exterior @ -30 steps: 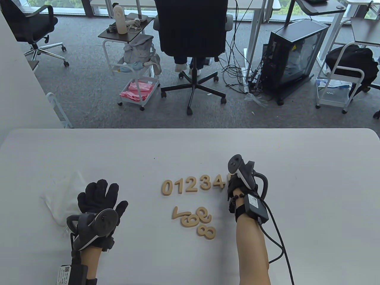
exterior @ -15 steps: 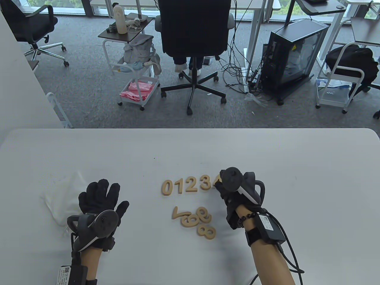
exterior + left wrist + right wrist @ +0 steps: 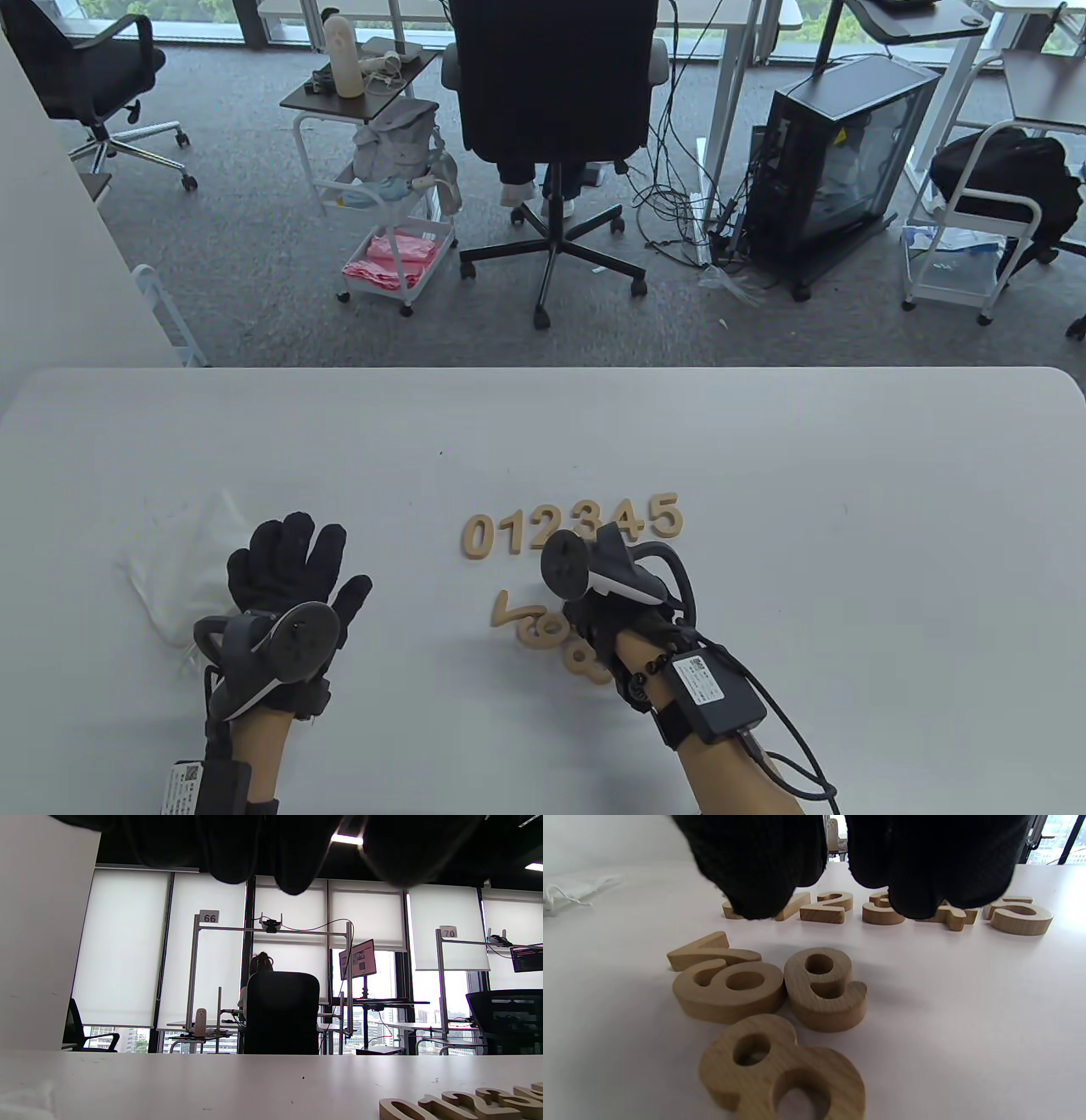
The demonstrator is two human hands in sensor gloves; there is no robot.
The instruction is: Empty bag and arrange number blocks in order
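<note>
Wooden number blocks 0 to 5 lie in a row (image 3: 570, 526), with the 5 (image 3: 663, 515) at its right end. Loose blocks sit below the row: a 7 (image 3: 507, 606), a 6 or 9 (image 3: 543, 632) and an 8 (image 3: 584, 660) half hidden under my right hand (image 3: 598, 632). In the right wrist view my fingers (image 3: 755, 866) hang over the 7 (image 3: 708, 950), two round blocks (image 3: 825, 988) and the 8 (image 3: 780, 1069), holding nothing. My left hand (image 3: 288, 560) lies flat with spread fingers on the edge of the white bag (image 3: 178, 552).
The white table (image 3: 848, 526) reaches the far edge near the top of the tabletop. Beyond it stand an office chair (image 3: 551, 102) with a seated person, carts and a computer case. In the left wrist view the row's left blocks (image 3: 462, 1105) show bottom right.
My right hand left the 5 at the row's right end, then pulled back and left over the loose blocks. The left hand stayed put.
</note>
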